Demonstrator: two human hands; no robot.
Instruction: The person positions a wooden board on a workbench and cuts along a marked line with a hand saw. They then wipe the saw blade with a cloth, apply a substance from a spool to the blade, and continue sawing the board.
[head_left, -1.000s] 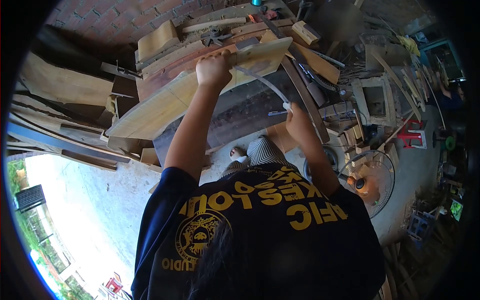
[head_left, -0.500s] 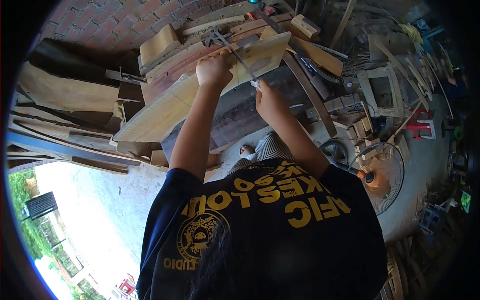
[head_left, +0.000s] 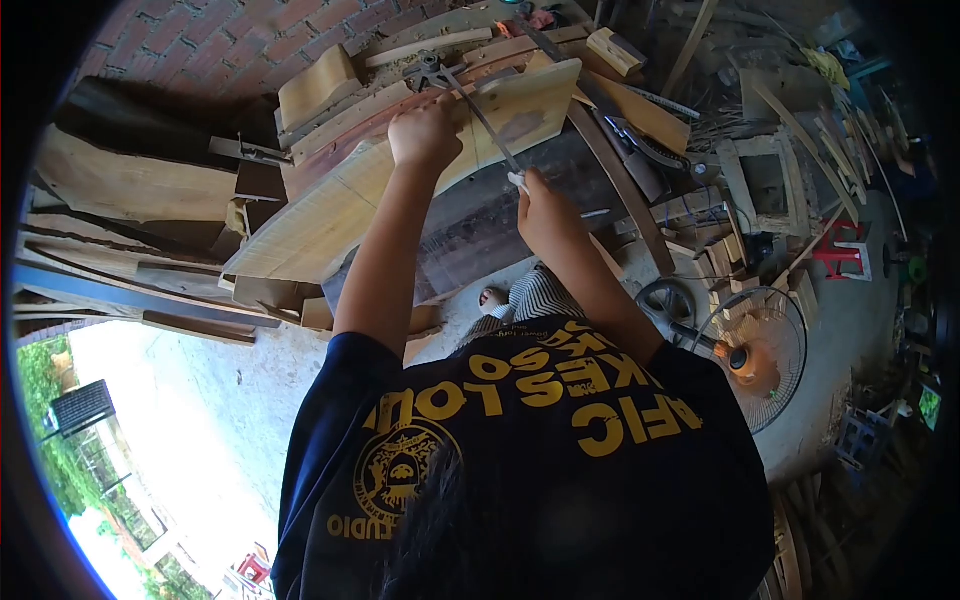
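A curved, pale wooden board (head_left: 320,222) with pencil lines across it stands tilted on its edge at the bench. My left hand (head_left: 425,133) is closed over the upper edge of this board. In my right hand (head_left: 545,205) is the white-wrapped end of a long, narrow metal file (head_left: 487,122). The file slants across the board's upper edge, right of my left hand, its far end near a metal clamp (head_left: 430,70). My right fingers are wrapped around the handle; their tips are partly hidden.
A dark slab (head_left: 470,240) lies under the board on my side. Planks and offcuts (head_left: 140,178) are stacked to the left. At the right stand a fan (head_left: 755,357) and a red stool (head_left: 840,250). A brick wall (head_left: 215,40) rises behind the bench.
My right hand has drawn the file slightly toward me and down across the board's edge. My left hand stays nearly in place on the board.
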